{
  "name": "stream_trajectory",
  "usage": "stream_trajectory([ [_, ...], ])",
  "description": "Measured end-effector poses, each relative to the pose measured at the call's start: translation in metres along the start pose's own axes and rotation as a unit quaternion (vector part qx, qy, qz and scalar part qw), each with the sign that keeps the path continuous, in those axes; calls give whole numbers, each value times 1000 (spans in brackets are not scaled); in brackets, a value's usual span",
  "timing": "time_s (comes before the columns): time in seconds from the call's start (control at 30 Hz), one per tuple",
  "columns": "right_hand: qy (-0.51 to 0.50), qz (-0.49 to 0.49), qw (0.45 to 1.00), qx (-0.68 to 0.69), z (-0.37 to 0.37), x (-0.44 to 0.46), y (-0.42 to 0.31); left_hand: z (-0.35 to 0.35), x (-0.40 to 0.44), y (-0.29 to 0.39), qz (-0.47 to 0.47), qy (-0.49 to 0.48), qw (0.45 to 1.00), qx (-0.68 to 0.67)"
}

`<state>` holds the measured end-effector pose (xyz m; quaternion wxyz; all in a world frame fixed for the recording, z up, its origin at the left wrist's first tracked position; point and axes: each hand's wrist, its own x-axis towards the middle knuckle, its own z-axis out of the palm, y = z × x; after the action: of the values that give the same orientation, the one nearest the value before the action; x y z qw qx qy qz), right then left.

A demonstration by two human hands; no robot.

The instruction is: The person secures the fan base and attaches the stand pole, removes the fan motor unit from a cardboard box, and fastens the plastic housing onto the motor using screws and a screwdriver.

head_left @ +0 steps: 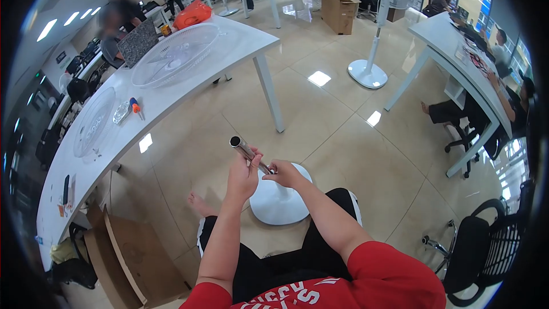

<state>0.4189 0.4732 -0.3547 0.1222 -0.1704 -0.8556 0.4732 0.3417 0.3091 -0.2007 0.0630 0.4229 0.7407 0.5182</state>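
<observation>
Here, 2 hands (243,174) (284,173) on 1 pole (245,149)

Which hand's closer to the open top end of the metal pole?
Left. The left hand is wrapped around the metal pole just below that end; the right hand is farther down, toward the round white base.

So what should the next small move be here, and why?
I'd probably have the right hand check the joint low on the metal pole while the left hand steadies it. The left hand grips the pole higher up, the right is low on it, above the white round base, and the fingers hide whether that joint is secure.
</observation>
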Motion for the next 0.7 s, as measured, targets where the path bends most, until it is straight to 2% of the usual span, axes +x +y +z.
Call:
stream_trajectory([
  [0.07, -40, -30, 998, -24, -5, 16, 8, 6, 10, 0, -8, 5, 1000, 3],
  [0.27, -169, -39, 981, -84, -17, 48, 24, 23, 27, -12, -33, 16, 999, 25],
  [0.7, -169, -79, 981, -61, -25, 58, 47, 48, 38, 0, -42, 24, 998, 38],
])
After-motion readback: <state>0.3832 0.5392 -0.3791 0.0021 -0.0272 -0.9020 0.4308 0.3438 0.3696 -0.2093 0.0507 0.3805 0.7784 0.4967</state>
